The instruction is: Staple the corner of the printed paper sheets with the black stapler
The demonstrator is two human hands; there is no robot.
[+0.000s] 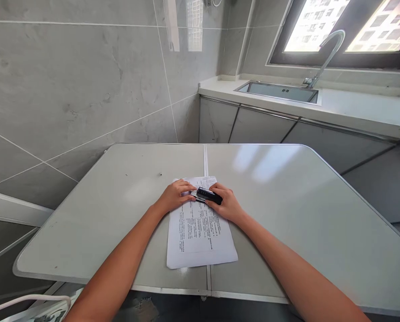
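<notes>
A black stapler (209, 195) with a silver metal lower part lies crosswise over the upper part of a printed paper sheet (200, 250). My right hand (229, 205) is wrapped round the black rear end, thumb on the near side and fingers on the far side. At the stapler's silver front end, the thumb and fingertips of my left hand (176, 195) close in a pinch. Exactly what those left fingertips grip is too small to make out fully. The paper rests flat on the folding table, and its upper edge is partly hidden by my hands.
The pale folding table (92, 223) has a seam down its middle. Small dark specks lie left of the paper. Beyond it stand a grey tiled wall (79, 80) and a counter (360, 105) with a sink (280, 92) and tap (332, 56). A white cable (28, 297) hangs at the lower left.
</notes>
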